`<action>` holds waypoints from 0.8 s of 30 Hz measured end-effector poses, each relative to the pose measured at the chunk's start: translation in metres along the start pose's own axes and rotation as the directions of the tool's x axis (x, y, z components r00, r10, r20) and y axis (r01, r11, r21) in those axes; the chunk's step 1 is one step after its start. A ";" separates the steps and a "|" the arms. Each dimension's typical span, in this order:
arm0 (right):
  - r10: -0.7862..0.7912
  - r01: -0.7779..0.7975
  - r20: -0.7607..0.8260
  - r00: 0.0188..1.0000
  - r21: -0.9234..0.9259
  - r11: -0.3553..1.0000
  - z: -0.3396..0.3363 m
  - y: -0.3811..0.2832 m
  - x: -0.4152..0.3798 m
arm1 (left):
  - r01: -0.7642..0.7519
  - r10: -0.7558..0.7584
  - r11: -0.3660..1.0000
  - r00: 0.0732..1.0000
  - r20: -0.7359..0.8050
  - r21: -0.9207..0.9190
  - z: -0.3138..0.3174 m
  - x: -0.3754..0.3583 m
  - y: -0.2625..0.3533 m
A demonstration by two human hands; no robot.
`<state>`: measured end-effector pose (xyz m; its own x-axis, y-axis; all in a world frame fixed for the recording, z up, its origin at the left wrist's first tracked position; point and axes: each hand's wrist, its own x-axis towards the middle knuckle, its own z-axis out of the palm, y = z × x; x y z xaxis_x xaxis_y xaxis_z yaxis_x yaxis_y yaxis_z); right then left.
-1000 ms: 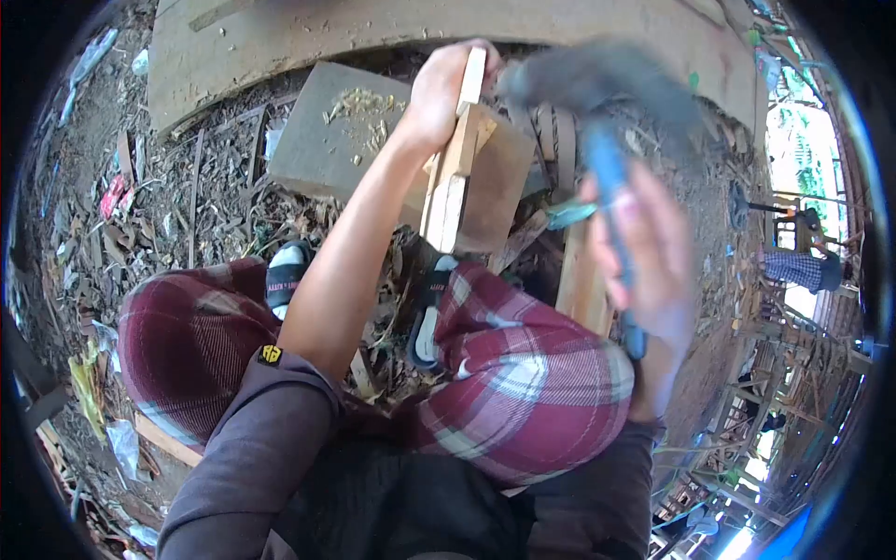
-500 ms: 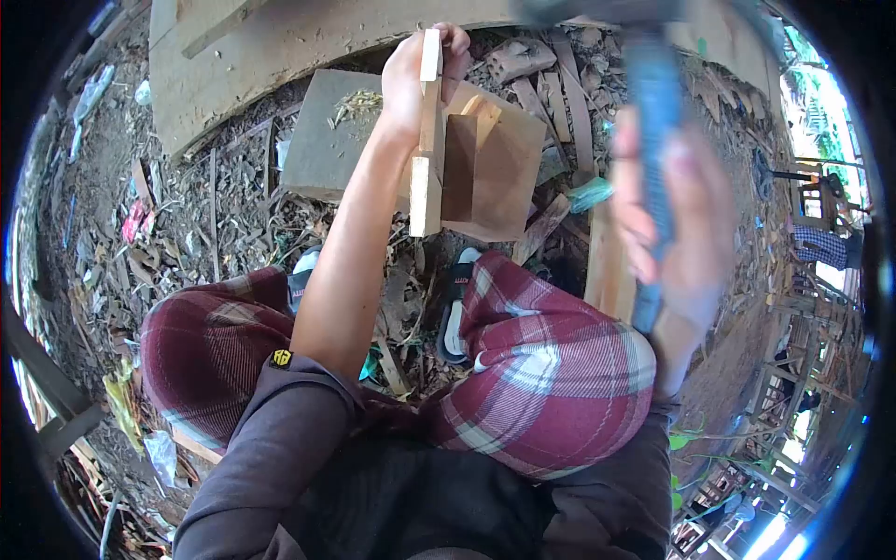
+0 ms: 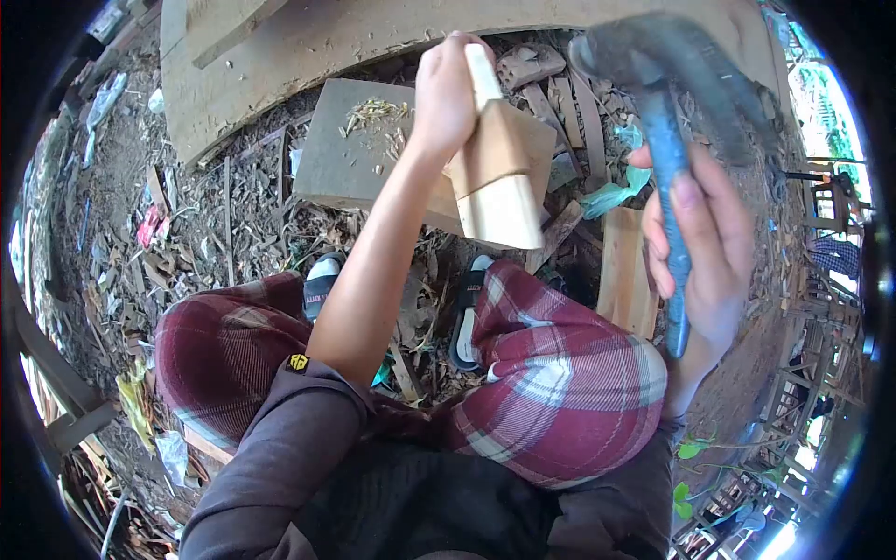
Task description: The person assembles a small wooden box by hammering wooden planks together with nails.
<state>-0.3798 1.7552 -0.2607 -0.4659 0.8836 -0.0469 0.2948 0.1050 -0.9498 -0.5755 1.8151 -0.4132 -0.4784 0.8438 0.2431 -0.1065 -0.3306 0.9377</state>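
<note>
My left hand [image 3: 446, 98] is closed around the far end of a jointed wooden piece [image 3: 497, 173], made of pale and darker wood blocks. That piece is tilted above a low wooden block [image 3: 359, 154] strewn with wood chips. In my right hand [image 3: 705, 238] is a claw hammer [image 3: 665, 177], gripped by its blue handle. Its dark head is raised, partly blurred, to the far right of the wooden piece and apart from it.
A large curved board [image 3: 373, 37] lies along the far side. A brick-like chunk [image 3: 529, 65], a green plastic scrap [image 3: 616, 187] and a wooden plank [image 3: 623, 271] lie to the right. Wood scraps and litter cover the ground around my sandalled feet.
My left hand has turned the wooden piece from edge-on so its broad face shows, shifting slightly right. My right hand has moved right and lower with the hammer, whose head now shows more fully.
</note>
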 end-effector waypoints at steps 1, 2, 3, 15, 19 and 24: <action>0.031 -0.031 0.010 0.999 -0.003 1.000 -0.005 0.006 -0.002 | 0.060 -0.059 0.998 0.998 -0.037 0.031 0.004 -0.001 -0.003; 0.032 -0.033 -0.030 0.999 -0.054 0.998 -0.008 0.011 -0.003 | 0.151 -0.136 0.981 0.983 -0.125 0.120 0.010 -0.003 0.000; 0.032 -0.039 -0.071 0.997 -0.104 0.994 -0.010 0.016 -0.004 | 0.211 -0.186 0.952 0.974 -0.129 0.221 0.012 -0.005 0.008; 0.047 -0.038 -0.130 0.990 0.074 0.997 -0.021 0.061 -0.010 | 0.600 0.046 0.547 0.675 0.737 -0.584 -0.005 0.005 -0.005; 0.103 -0.106 0.026 0.994 0.272 0.956 -0.016 0.078 0.001 | 0.664 0.330 0.174 0.656 0.678 -0.727 0.001 -0.002 -0.033; 0.111 -0.123 -0.142 0.984 -0.077 0.989 -0.003 0.130 0.015 | 0.481 0.368 0.076 0.801 0.473 -0.873 -0.002 -0.009 -0.102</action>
<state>-0.3457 1.7833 -0.3843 -0.3069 0.9456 -0.1080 0.4138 0.0303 -0.9099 -0.5622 1.8401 -0.5114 -0.0100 0.7536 0.6572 -0.9995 0.0117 -0.0287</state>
